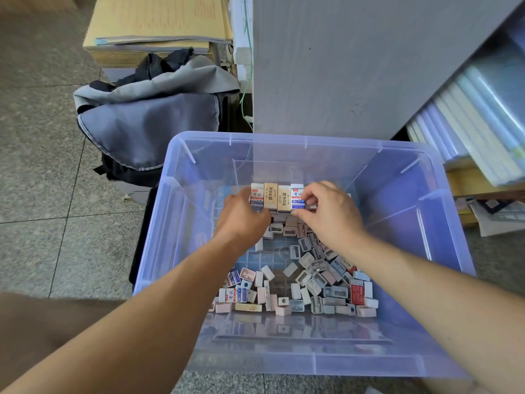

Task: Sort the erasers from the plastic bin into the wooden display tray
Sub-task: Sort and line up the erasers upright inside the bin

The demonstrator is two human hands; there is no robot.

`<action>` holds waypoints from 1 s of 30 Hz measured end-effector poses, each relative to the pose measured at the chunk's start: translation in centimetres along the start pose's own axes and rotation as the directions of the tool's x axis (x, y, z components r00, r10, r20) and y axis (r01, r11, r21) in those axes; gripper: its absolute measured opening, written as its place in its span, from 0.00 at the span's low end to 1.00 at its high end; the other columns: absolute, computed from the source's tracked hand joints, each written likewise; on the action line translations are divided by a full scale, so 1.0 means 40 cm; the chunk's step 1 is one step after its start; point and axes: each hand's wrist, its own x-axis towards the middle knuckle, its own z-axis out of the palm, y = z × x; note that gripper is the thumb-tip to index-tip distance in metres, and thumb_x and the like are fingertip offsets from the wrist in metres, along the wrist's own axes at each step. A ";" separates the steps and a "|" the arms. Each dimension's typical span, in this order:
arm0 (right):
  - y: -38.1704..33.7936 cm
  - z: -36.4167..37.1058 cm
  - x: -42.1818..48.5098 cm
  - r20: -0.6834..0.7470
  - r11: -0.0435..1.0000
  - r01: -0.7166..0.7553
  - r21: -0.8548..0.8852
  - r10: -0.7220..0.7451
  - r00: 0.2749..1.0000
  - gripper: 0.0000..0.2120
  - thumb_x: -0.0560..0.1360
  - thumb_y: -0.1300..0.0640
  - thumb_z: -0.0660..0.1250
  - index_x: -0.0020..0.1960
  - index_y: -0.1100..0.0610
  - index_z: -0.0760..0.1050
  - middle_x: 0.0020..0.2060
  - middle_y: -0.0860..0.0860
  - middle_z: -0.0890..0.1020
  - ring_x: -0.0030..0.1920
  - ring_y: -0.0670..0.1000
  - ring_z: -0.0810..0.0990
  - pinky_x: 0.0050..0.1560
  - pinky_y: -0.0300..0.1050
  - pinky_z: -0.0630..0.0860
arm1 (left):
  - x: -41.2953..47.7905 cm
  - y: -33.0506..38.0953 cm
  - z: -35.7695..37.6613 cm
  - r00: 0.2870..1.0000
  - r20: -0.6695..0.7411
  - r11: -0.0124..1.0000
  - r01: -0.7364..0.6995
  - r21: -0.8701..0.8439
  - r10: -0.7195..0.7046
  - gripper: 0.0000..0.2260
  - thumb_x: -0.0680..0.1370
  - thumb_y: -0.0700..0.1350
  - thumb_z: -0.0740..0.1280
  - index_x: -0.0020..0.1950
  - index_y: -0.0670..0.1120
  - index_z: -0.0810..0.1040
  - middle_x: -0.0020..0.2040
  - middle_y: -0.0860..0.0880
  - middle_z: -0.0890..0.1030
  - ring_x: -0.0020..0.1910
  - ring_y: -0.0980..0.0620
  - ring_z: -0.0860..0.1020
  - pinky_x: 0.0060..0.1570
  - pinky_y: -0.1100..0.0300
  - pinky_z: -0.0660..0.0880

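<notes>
left hand (244, 216) and right hand (326, 213) pinch a row of erasers (277, 197) inside the plastic bin (284, 138)
white-blue and tan sleeves, upright side by side toward the bin's far wall; loose erasers (312, 282) heaped toward its near edge.

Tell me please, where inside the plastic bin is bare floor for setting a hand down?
Bare floor lies behind the row of erasers that the left hand and right hand hold, up to the plastic bin's far wall. A smaller patch lies between the hands and the near pile. It is crowded there and under the right wrist.
</notes>
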 end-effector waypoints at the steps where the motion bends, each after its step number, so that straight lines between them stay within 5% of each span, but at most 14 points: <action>1: 0.000 0.000 -0.002 0.002 1.000 -0.002 -0.011 0.002 1.000 0.12 0.72 0.50 0.78 0.48 0.51 0.75 0.50 0.46 0.80 0.45 0.45 0.78 0.43 0.45 0.79 | 0.003 -0.001 0.001 1.000 -0.004 1.000 -0.003 0.020 0.003 0.17 0.75 0.48 0.64 0.63 0.59 0.75 0.61 0.51 0.80 0.40 0.48 0.84 0.28 0.59 0.77; 5: -0.013 -0.017 -0.010 0.026 0.998 -0.003 -0.058 0.005 1.000 0.16 0.72 0.47 0.77 0.41 0.51 0.69 0.43 0.46 0.78 0.42 0.49 0.77 0.40 0.48 0.77 | -0.006 0.003 -0.003 1.000 -0.020 0.994 -0.006 0.107 0.008 0.16 0.77 0.49 0.66 0.64 0.56 0.74 0.61 0.50 0.79 0.44 0.50 0.83 0.42 0.51 0.83; 8: -0.035 -0.022 -0.034 0.062 0.999 0.010 -0.048 -0.007 0.998 0.16 0.75 0.43 0.72 0.39 0.49 0.69 0.35 0.44 0.77 0.38 0.48 0.76 0.38 0.46 0.75 | -0.017 0.012 -0.013 0.997 -0.047 0.994 0.069 0.089 -0.065 0.24 0.75 0.51 0.74 0.66 0.49 0.67 0.60 0.49 0.74 0.50 0.46 0.81 0.49 0.48 0.81; 10: -0.049 -0.016 -0.051 0.246 0.999 0.048 0.008 -0.048 0.968 0.12 0.77 0.44 0.70 0.41 0.48 0.73 0.35 0.44 0.78 0.38 0.47 0.78 0.41 0.48 0.78 | -0.027 0.018 -0.032 0.990 -0.064 0.977 0.137 0.165 -0.128 0.29 0.74 0.52 0.77 0.66 0.45 0.65 0.60 0.47 0.69 0.52 0.44 0.79 0.47 0.50 0.78; 13: -0.065 0.008 -0.076 0.678 0.993 0.116 0.012 -0.093 0.729 0.09 0.78 0.45 0.70 0.52 0.50 0.79 0.46 0.45 0.82 0.46 0.48 0.80 0.47 0.45 0.78 | -0.044 0.003 -0.057 0.980 0.021 0.910 0.177 0.375 -0.199 0.21 0.76 0.48 0.76 0.62 0.44 0.71 0.57 0.45 0.75 0.48 0.45 0.80 0.38 0.56 0.74; 15: -0.068 0.040 -0.097 0.802 0.979 0.201 -0.007 -0.115 0.587 0.15 0.78 0.47 0.70 0.63 0.50 0.78 0.52 0.47 0.82 0.50 0.49 0.80 0.49 0.45 0.76 | -0.054 -0.025 -0.050 0.965 0.097 0.854 0.167 0.492 -0.245 0.11 0.76 0.43 0.74 0.57 0.44 0.78 0.52 0.45 0.81 0.47 0.45 0.82 0.43 0.55 0.79; 18: -0.072 0.087 -0.125 0.836 0.951 0.308 -0.027 -0.148 0.529 0.23 0.79 0.48 0.70 0.73 0.47 0.72 0.57 0.48 0.82 0.52 0.51 0.79 0.50 0.44 0.73 | -0.061 -0.080 -0.022 0.943 0.222 0.795 0.067 0.602 -0.247 0.07 0.75 0.37 0.73 0.52 0.45 0.83 0.48 0.46 0.85 0.44 0.47 0.84 0.47 0.52 0.84; 24: -0.063 0.101 -0.131 0.859 0.943 0.333 -0.028 -0.148 0.491 0.22 0.80 0.49 0.68 0.73 0.43 0.71 0.64 0.48 0.79 0.62 0.54 0.78 0.58 0.46 0.74 | -0.057 -0.131 -0.020 0.920 0.317 0.702 -0.068 0.709 -0.231 0.09 0.74 0.36 0.72 0.53 0.46 0.82 0.49 0.47 0.83 0.45 0.48 0.82 0.41 0.56 0.78; 30: -0.062 0.098 -0.132 0.875 0.942 0.337 -0.012 -0.153 0.460 0.24 0.80 0.51 0.67 0.75 0.45 0.69 0.62 0.48 0.80 0.59 0.53 0.78 0.54 0.44 0.74 | -0.052 -0.142 -0.021 0.884 0.399 0.703 -0.124 0.700 -0.242 0.14 0.70 0.46 0.81 0.51 0.49 0.80 0.51 0.50 0.83 0.51 0.48 0.81 0.48 0.55 0.78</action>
